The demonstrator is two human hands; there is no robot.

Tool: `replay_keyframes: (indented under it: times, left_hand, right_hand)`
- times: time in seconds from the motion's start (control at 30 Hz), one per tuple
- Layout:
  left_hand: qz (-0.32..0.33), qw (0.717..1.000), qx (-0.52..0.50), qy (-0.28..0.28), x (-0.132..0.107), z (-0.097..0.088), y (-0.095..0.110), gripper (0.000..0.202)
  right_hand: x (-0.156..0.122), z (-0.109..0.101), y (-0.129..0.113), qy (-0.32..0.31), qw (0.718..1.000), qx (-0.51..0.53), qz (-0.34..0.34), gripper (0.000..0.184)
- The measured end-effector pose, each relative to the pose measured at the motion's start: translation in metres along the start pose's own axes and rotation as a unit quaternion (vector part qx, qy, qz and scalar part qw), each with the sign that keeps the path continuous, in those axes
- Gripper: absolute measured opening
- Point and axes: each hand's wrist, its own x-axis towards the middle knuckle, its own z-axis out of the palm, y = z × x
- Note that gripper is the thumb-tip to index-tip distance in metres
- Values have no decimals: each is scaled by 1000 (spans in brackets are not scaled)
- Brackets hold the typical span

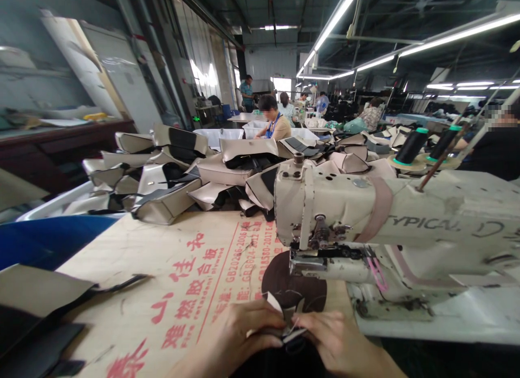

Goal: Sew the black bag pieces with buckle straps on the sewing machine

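Close in front of me, both hands grip a small beige and black sewn piece (287, 316), partly hidden by my fingers. My left hand (247, 332) pinches its left side, and my right hand (331, 334) pinches its right side. A pale flap of the piece sticks up between the hands. Just beyond them lies a dark brown round disc (280, 275) on the plywood board (162, 269). The sewing machine (333, 204) stands to the right, its needle area above and beyond the disc. The hands are apart from the machine.
Beige and black sewn pieces (170, 196) are heaped along the board's far edge. Another piece (40, 297) lies at the left. Pink-handled thread snips (377, 272) rest against the machine arm. Black thread spools (411, 146) stand behind it. A co-worker (278, 121) sits beyond the heap.
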Motion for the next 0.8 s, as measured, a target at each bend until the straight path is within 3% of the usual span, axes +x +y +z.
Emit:
replay_keyframes:
  times: [0.13,0.23,0.33,0.5,0.6,0.8]
  left_hand:
    - [-22,995,87,42,6,10,18,21]
    - [-94,986,113,84,16,20,31,29]
    - [-193,978,17,72,27,20,32,33]
    - [-288,937,-194,-37,39,9,12,37]
    - [-307,925,-222,-36,40,6,9,38]
    - [-327,915,-238,-11,43,9,11,34]
  right_hand:
    - [0,2,-2,24,1000,-5,12,29]
    - [-1,4,-3,37,999,-34,21,22]
    - [-1,5,-2,49,997,-63,24,22]
    - [-1,4,-3,37,998,-30,49,17]
    - [-2,3,-4,41,993,35,104,17]
    - [2,0,-4,46,995,-73,41,27]
